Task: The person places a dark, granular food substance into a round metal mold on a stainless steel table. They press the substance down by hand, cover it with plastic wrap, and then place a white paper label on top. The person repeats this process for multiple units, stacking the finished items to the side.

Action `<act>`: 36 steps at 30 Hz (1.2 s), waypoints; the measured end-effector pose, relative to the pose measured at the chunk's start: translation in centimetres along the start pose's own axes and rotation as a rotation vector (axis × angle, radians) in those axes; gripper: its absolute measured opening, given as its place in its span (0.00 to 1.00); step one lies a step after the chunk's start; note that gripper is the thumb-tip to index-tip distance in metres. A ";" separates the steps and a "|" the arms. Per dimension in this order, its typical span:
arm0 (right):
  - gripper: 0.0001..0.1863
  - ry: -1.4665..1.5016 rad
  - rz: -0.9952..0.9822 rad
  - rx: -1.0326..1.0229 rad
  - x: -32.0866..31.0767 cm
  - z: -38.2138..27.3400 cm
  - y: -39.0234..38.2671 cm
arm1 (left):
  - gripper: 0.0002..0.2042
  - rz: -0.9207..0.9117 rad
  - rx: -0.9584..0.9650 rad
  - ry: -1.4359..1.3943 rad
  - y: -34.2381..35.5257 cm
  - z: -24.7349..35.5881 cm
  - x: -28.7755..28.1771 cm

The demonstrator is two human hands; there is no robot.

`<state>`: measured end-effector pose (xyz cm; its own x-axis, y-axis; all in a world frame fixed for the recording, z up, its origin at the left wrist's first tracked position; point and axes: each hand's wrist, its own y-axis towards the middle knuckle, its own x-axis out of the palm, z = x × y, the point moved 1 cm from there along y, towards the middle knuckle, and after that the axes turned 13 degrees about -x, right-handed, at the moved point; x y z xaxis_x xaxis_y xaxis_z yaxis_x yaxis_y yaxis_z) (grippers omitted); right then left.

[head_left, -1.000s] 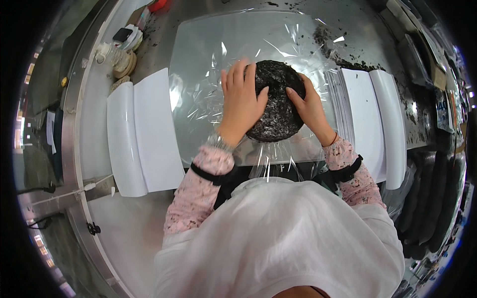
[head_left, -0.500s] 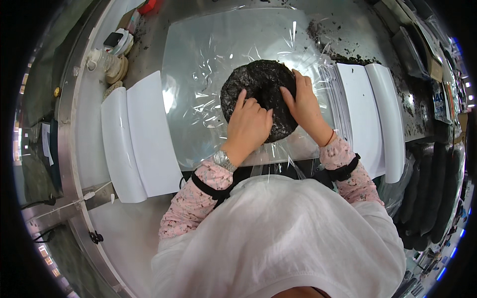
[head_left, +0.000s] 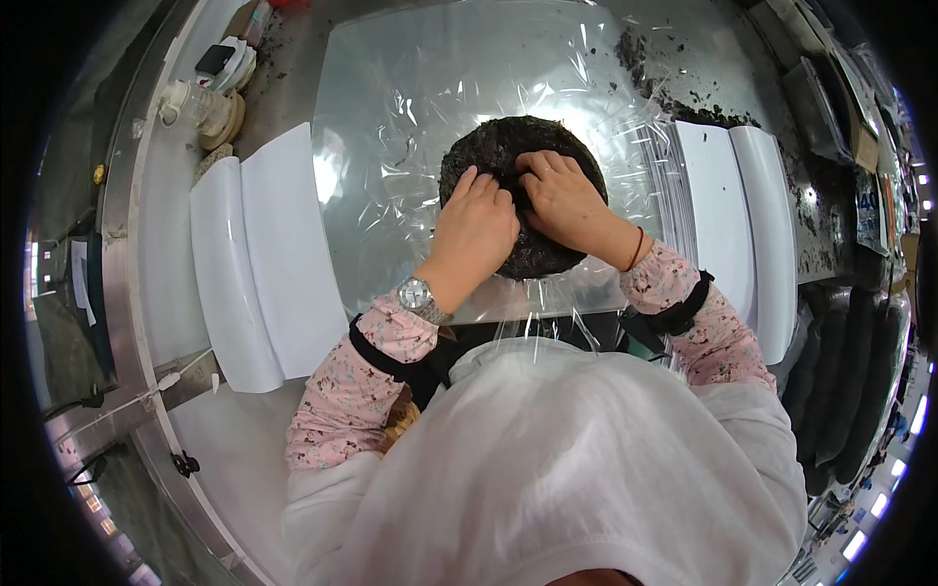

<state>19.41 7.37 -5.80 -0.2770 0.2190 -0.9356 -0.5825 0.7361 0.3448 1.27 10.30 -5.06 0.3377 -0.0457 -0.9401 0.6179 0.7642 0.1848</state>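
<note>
A round, black, rough-surfaced cake of pressed matter (head_left: 508, 142) lies on crinkled clear plastic film (head_left: 403, 161) in front of me. My left hand (head_left: 471, 230) rests on its left part, fingers bent and close together near the middle. From the right, my right hand (head_left: 575, 207) reaches over the cake, its fingers curled and pressing at the middle beside the left fingertips. What lies under the fingertips is hidden. Beneath the film is a smooth pale sheet (head_left: 354, 73).
White paper sheets (head_left: 283, 254) lie at the left, and a stack of them (head_left: 718, 210) at the right. Dark crumbs (head_left: 703, 112) are scattered at the far right. A glass jar (head_left: 200, 107) stands far left; long black padded shapes (head_left: 831, 361) sit at the lower right.
My right hand has moved from the cake's right edge inward to its middle, with its fingers now curled. My left hand has shifted slightly left, its fingers drawn closer together.
</note>
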 end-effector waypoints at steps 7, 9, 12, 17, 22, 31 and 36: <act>0.19 0.228 0.073 -0.056 -2.4 0.1 2.1 | 0.08 0.092 0.057 -0.202 -0.1 -1.2 -0.6; 0.26 0.424 -0.031 -0.065 -1.8 0.6 1.7 | 0.09 0.146 0.047 -0.444 -1.2 -1.1 -2.3; 0.30 0.188 -0.105 -0.145 -1.0 -0.2 1.0 | 0.10 0.174 0.175 -0.427 -3.5 -2.7 -2.4; 0.35 0.059 -0.225 -0.152 0.1 -0.4 0.5 | 0.10 0.190 0.115 -0.420 -3.7 -2.5 -0.1; 0.37 0.030 -0.296 -0.178 0.9 0.0 0.4 | 0.09 0.182 0.055 -0.432 -3.9 -2.4 0.8; 0.39 0.014 -0.264 -0.188 1.0 0.0 0.5 | 0.10 0.283 -1.035 -1.082 -9.2 -6.1 -3.7; 0.38 0.000 -0.249 -0.190 1.2 -0.2 0.0 | 0.23 0.263 -1.060 -1.132 -12.1 -13.9 -8.2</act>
<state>18.94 7.57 -6.90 -0.1077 0.0467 -0.9931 -0.7650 0.6340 0.1128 -18.82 10.38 -3.56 0.9874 0.0884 -0.1313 -0.1372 0.8918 -0.4312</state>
